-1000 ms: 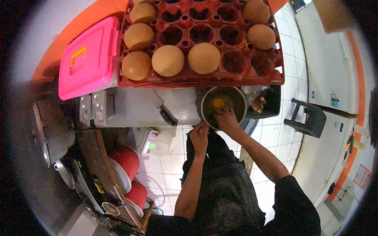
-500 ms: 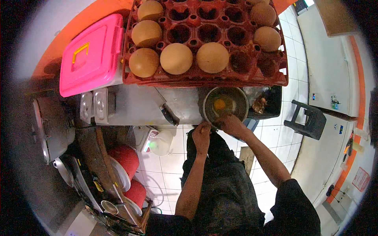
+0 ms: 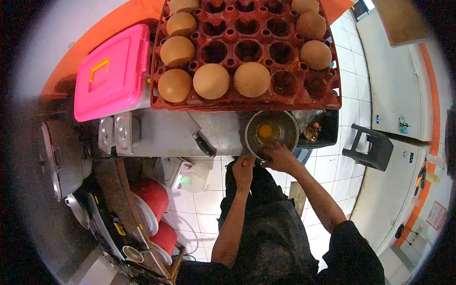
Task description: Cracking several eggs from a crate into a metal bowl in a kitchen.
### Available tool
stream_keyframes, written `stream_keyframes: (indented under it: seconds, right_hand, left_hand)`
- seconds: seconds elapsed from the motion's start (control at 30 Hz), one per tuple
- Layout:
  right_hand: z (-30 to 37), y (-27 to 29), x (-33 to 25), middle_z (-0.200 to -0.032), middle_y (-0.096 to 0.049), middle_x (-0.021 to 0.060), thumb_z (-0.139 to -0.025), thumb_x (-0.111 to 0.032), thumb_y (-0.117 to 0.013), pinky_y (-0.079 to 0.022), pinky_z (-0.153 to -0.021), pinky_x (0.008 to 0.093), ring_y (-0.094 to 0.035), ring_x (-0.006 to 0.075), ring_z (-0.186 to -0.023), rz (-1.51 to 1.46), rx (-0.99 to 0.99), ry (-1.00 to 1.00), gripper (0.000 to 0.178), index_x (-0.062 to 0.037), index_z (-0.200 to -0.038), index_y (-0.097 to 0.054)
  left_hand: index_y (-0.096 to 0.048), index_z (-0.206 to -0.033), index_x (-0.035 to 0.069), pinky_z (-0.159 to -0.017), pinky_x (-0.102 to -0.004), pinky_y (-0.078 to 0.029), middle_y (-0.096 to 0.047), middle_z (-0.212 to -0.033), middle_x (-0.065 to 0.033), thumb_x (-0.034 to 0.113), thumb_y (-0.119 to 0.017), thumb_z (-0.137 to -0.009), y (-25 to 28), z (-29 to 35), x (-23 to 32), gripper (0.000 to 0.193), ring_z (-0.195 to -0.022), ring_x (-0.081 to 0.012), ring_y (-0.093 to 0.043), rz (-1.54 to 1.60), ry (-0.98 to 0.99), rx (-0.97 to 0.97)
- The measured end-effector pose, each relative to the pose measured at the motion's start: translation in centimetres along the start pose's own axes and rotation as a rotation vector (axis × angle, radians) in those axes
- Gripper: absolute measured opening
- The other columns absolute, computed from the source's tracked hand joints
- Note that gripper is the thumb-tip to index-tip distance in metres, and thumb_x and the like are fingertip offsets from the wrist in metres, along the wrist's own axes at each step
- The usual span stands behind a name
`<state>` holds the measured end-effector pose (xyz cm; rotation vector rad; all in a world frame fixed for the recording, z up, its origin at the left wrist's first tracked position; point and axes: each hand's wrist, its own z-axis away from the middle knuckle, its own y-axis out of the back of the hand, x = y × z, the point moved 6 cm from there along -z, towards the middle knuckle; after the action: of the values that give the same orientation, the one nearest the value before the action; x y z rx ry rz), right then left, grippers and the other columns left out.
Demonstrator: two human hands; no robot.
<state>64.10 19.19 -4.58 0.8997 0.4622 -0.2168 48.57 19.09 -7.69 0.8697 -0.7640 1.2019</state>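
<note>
Cracked egg (image 3: 265, 130) lying in the metal bowl (image 3: 289, 124) on the steel counter (image 3: 161, 133), yolk whole, just below the red egg tray (image 3: 332, 95). Right hand (image 3: 280, 158) at the bowl's near rim, fingers curled over the edge, touching it; whether pinching a shell piece or only the rim, cannot tell. Left hand (image 3: 243, 170) just beside the bowl's lower left, fingers drawn together, perhaps around a bit of shell, too small to confirm. Judged as the cracking step, with one egg in and brown eggs (image 3: 211, 81) waiting in the tray above the bowl; next, probably, clearing the shell and reaching up for another, calling for a light, careful pinch. Knife (image 3: 203, 138) left of the bowl. Dark bin (image 3: 327, 128) right of the bowl, contents murky. Tray's far rows cut off by the frame; fingertips of both hands blurred.
</note>
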Motion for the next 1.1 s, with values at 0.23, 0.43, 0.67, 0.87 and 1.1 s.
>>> stream_keyframes:
  seconds: [0.23,0.43,0.67,0.87,1.1]
  right_hand:
    - [0.4,1.5,-0.3,-0.105,-0.061,0.0174,-0.077,-0.031,-0.069,-0.043,-0.091,0.0437,-0.054,0.0337,-0.105,-0.188,0.147,0.129,0.036,-0.0076,-0.105,-0.067]
    - [5.9,5.0,2.5,-0.089,-0.063,0.0158,-0.079,-0.012,-0.068,-0.048,-0.082,0.0425,-0.057,0.0351,-0.097,-0.896,0.257,-0.261,0.016,-0.0038,-0.092,-0.067]
    - [13.7,10.9,8.4,-0.112,-0.054,0.0161,-0.070,0.000,-0.069,-0.048,-0.082,0.0391,-0.057,0.0335,-0.098,-0.151,0.935,-0.376,0.041,-0.0046,-0.110,-0.058]
    - [13.6,28.5,-2.7,-0.111,-0.056,0.0135,-0.078,0.000,-0.062,-0.045,-0.091,0.0359,-0.056,0.0278,-0.106,-0.125,1.222,-0.111,0.036,-0.0060,-0.113,-0.058]
    - [7.8,34.9,-8.3,-0.120,-0.051,0.0115,-0.075,0.001,-0.057,-0.049,-0.090,0.0380,-0.056,0.0297,-0.109,0.015,0.876,0.256,0.042,-0.0111,-0.115,-0.058]
  left_hand:
    - [-0.067,-0.091,-0.001,-0.056,-0.0267,-0.041,-0.061,-0.065,-0.0030,0.030,-0.065,-0.086,0.6,0.0,-0.9,0.031,-0.059,-0.0105,-0.053,-0.045,-0.018,-0.005]
    - [-0.067,-0.094,0.001,-0.056,-0.0248,-0.041,-0.059,-0.065,-0.0028,0.032,-0.066,-0.086,1.1,0.2,-0.9,0.032,-0.059,-0.0085,-0.052,-0.067,0.038,-0.057]
    - [-0.068,-0.095,0.002,-0.052,-0.0217,-0.039,-0.059,-0.067,-0.0004,0.029,-0.069,-0.084,1.4,1.8,-1.3,0.029,-0.059,-0.0065,-0.051,0.208,0.147,-0.055]
    - [-0.057,-0.102,0.001,-0.053,-0.0234,-0.044,-0.058,-0.083,-0.0051,0.026,-0.060,-0.090,2.2,2.3,1.8,0.028,-0.064,-0.0127,-0.056,0.539,0.174,-0.033]
    - [-0.051,-0.108,0.003,-0.056,-0.0287,-0.044,-0.054,-0.080,-0.0059,0.030,-0.056,-0.093,2.0,2.2,5.6,0.031,-0.065,-0.0154,-0.056,0.562,0.202,-0.164]
